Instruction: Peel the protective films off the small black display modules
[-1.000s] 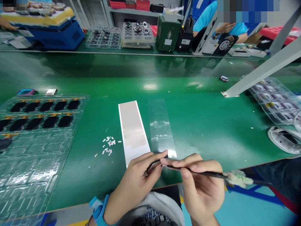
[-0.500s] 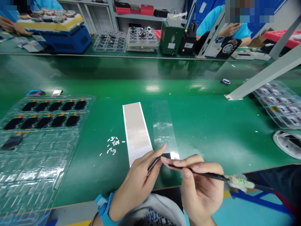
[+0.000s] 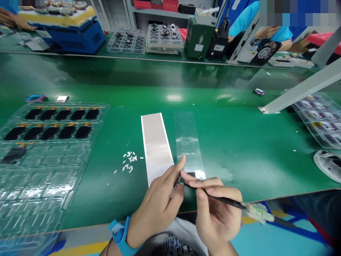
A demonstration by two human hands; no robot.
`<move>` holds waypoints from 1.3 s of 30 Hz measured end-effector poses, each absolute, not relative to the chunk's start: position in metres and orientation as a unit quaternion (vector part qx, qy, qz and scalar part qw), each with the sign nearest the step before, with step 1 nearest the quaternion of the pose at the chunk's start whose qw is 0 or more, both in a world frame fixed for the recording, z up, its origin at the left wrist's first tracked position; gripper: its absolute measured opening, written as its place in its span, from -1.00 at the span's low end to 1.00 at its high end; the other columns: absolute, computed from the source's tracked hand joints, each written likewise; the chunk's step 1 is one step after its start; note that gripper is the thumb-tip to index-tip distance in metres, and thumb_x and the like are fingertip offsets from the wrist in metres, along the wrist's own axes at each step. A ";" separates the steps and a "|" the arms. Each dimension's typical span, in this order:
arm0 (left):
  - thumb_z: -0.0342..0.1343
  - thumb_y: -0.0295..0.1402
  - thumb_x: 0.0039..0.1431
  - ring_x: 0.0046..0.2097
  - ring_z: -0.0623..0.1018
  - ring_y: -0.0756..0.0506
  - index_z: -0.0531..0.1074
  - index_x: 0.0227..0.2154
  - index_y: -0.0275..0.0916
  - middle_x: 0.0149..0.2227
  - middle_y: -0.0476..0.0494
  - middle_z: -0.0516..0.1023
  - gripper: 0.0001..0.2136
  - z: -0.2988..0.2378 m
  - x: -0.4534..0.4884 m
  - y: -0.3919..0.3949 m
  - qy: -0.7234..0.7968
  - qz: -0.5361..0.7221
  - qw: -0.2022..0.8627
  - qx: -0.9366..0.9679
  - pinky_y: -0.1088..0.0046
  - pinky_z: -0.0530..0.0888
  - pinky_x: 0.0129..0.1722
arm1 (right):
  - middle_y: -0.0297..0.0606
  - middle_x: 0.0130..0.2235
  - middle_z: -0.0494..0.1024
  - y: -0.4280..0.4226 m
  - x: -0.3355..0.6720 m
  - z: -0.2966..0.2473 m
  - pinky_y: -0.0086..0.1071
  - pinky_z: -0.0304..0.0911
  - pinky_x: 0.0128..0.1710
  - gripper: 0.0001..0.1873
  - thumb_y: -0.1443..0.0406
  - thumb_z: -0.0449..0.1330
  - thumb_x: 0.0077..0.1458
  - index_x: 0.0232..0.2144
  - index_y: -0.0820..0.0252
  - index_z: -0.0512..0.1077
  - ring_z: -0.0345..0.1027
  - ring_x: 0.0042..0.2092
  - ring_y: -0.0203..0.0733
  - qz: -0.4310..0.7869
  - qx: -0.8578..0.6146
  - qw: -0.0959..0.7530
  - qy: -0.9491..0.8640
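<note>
My left hand, with a blue band at the wrist, pinches a small dark flat piece edge-on between thumb and fingers. The fingers hide most of it, and it resembles the black screens in the tray. My right hand grips a slim black pointed tool, perhaps tweezers, with whitish-green wrapping near its rear end. Its tip meets the dark piece or lies very close to it. Just beyond the hands are a pale strip sheet with white edges and a clear film strip.
A clear tray holds several black screens on the left. Small white scraps lie beside the pale sheet. To the right are a slanted white post, another parts tray and a white round part. Co-workers sit opposite.
My right hand and the tool have shifted left, closer to my left hand. The dark piece is tilted more upright between my left fingers. The camera view has shifted slightly.
</note>
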State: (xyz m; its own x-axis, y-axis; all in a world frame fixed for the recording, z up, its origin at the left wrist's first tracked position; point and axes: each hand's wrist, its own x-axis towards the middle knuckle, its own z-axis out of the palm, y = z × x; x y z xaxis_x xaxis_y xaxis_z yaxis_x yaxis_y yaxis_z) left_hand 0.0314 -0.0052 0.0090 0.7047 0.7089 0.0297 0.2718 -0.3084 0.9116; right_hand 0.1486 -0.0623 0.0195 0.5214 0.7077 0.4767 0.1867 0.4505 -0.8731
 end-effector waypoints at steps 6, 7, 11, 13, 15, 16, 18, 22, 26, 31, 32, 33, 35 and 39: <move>-0.20 -0.33 0.44 0.35 0.22 -0.16 -0.13 0.40 -0.08 0.38 -0.12 0.16 -0.47 0.006 0.029 -0.004 0.299 0.237 0.503 0.775 0.22 0.27 0.29 | -0.28 -0.26 0.55 -0.062 0.150 0.012 -0.13 0.60 -0.14 -0.77 0.52 0.08 0.25 -0.17 0.08 0.28 0.57 -0.09 -0.11 0.189 -0.486 0.718 -0.461; -0.21 -0.32 0.44 0.35 0.23 -0.16 -0.12 0.40 -0.08 0.37 -0.14 0.17 -0.48 0.006 0.029 -0.004 0.299 0.238 0.505 0.774 0.20 0.28 0.28 | -0.28 -0.26 0.55 -0.063 0.150 0.011 -0.12 0.60 -0.13 -0.77 0.52 0.07 0.25 -0.17 0.08 0.28 0.57 -0.08 -0.11 0.192 -0.485 0.719 -0.460; -0.23 -0.30 0.44 0.33 0.27 -0.18 -0.10 0.40 -0.08 0.37 -0.16 0.18 -0.49 0.007 0.029 -0.005 0.301 0.244 0.505 0.771 0.18 0.32 0.25 | -0.26 -0.24 0.56 -0.064 0.152 0.010 -0.11 0.59 -0.12 -0.75 0.54 0.07 0.24 -0.16 0.09 0.29 0.56 -0.06 -0.10 0.194 -0.482 0.718 -0.462; -0.23 -0.29 0.45 0.32 0.28 -0.18 -0.11 0.40 -0.07 0.36 -0.15 0.19 -0.49 0.008 0.029 -0.005 0.302 0.243 0.503 0.772 0.20 0.34 0.24 | -0.27 -0.24 0.55 -0.065 0.152 0.010 -0.11 0.58 -0.11 -0.75 0.54 0.07 0.23 -0.17 0.10 0.29 0.56 -0.06 -0.10 0.191 -0.481 0.719 -0.464; -0.23 -0.29 0.45 0.31 0.29 -0.18 -0.12 0.40 -0.06 0.36 -0.14 0.21 -0.49 0.008 0.029 -0.005 0.305 0.239 0.500 0.774 0.22 0.35 0.23 | -0.28 -0.25 0.55 -0.065 0.151 0.009 -0.11 0.58 -0.09 -0.75 0.54 0.07 0.23 -0.17 0.10 0.29 0.56 -0.07 -0.11 0.189 -0.485 0.719 -0.461; -0.23 -0.28 0.45 0.31 0.30 -0.18 -0.12 0.40 -0.06 0.35 -0.14 0.21 -0.49 0.008 0.030 -0.005 0.305 0.238 0.498 0.776 0.22 0.35 0.23 | -0.28 -0.25 0.55 -0.065 0.151 0.009 -0.11 0.58 -0.09 -0.75 0.54 0.07 0.24 -0.17 0.09 0.28 0.56 -0.07 -0.11 0.188 -0.488 0.718 -0.460; -0.23 -0.29 0.45 0.30 0.32 -0.17 -0.11 0.40 -0.06 0.35 -0.14 0.23 -0.49 0.008 0.030 -0.005 0.307 0.236 0.495 0.778 0.22 0.35 0.22 | -0.28 -0.25 0.55 -0.065 0.151 0.008 -0.09 0.57 -0.08 -0.76 0.53 0.08 0.24 -0.17 0.09 0.28 0.56 -0.07 -0.11 0.187 -0.492 0.716 -0.459; -0.25 -0.32 0.45 0.28 0.34 -0.16 -0.11 0.40 -0.04 0.36 -0.10 0.21 -0.50 0.009 0.031 -0.004 0.315 0.236 0.485 0.781 0.24 0.38 0.19 | -0.28 -0.26 0.56 -0.064 0.152 0.008 -0.10 0.59 -0.13 -0.77 0.52 0.09 0.24 -0.18 0.08 0.28 0.57 -0.09 -0.12 0.177 -0.501 0.708 -0.465; -0.25 -0.34 0.44 0.24 0.39 -0.17 -0.07 0.39 -0.08 0.31 -0.14 0.29 -0.51 0.011 0.031 -0.004 0.319 0.232 0.481 0.783 0.25 0.42 0.15 | -0.27 -0.26 0.57 -0.063 0.152 0.010 -0.13 0.61 -0.17 -0.78 0.50 0.11 0.23 -0.18 0.08 0.28 0.57 -0.12 -0.14 0.155 -0.506 0.708 -0.467; -0.26 -0.31 0.45 0.22 0.40 -0.18 -0.06 0.39 -0.06 0.24 -0.14 0.38 -0.51 0.011 0.031 -0.005 0.320 0.226 0.487 0.780 0.27 0.43 0.13 | -0.28 -0.27 0.56 -0.063 0.153 0.012 -0.14 0.61 -0.16 -0.76 0.52 0.10 0.23 -0.18 0.08 0.29 0.57 -0.12 -0.14 0.157 -0.504 0.703 -0.477; -0.26 -0.31 0.45 0.22 0.40 -0.18 -0.06 0.39 -0.06 0.24 -0.14 0.37 -0.51 0.010 0.031 -0.005 0.319 0.226 0.490 0.779 0.27 0.42 0.13 | -0.28 -0.27 0.56 -0.063 0.153 0.012 -0.14 0.61 -0.16 -0.76 0.53 0.09 0.23 -0.18 0.09 0.29 0.57 -0.11 -0.14 0.160 -0.503 0.700 -0.481; -0.26 -0.30 0.45 0.22 0.40 -0.17 -0.07 0.39 -0.06 0.25 -0.14 0.37 -0.51 0.010 0.031 -0.005 0.317 0.226 0.493 0.778 0.27 0.41 0.14 | -0.28 -0.27 0.56 -0.063 0.153 0.012 -0.14 0.61 -0.15 -0.76 0.53 0.09 0.23 -0.19 0.09 0.29 0.57 -0.10 -0.13 0.164 -0.502 0.698 -0.484; -0.25 -0.30 0.44 0.22 0.40 -0.18 -0.07 0.39 -0.07 0.24 -0.15 0.37 -0.50 0.010 0.030 -0.005 0.312 0.228 0.498 0.776 0.27 0.40 0.15 | -0.28 -0.28 0.56 -0.064 0.153 0.011 -0.12 0.61 -0.14 -0.77 0.53 0.10 0.22 -0.20 0.10 0.30 0.57 -0.11 -0.13 0.170 -0.499 0.695 -0.489; -0.26 -0.30 0.44 0.19 0.42 -0.18 -0.06 0.39 -0.07 0.22 -0.15 0.39 -0.51 0.011 0.030 -0.004 0.309 0.229 0.502 0.775 0.28 0.41 0.13 | -0.29 -0.28 0.56 -0.064 0.153 0.010 -0.11 0.61 -0.15 -0.77 0.53 0.10 0.22 -0.20 0.09 0.30 0.57 -0.11 -0.12 0.167 -0.498 0.701 -0.483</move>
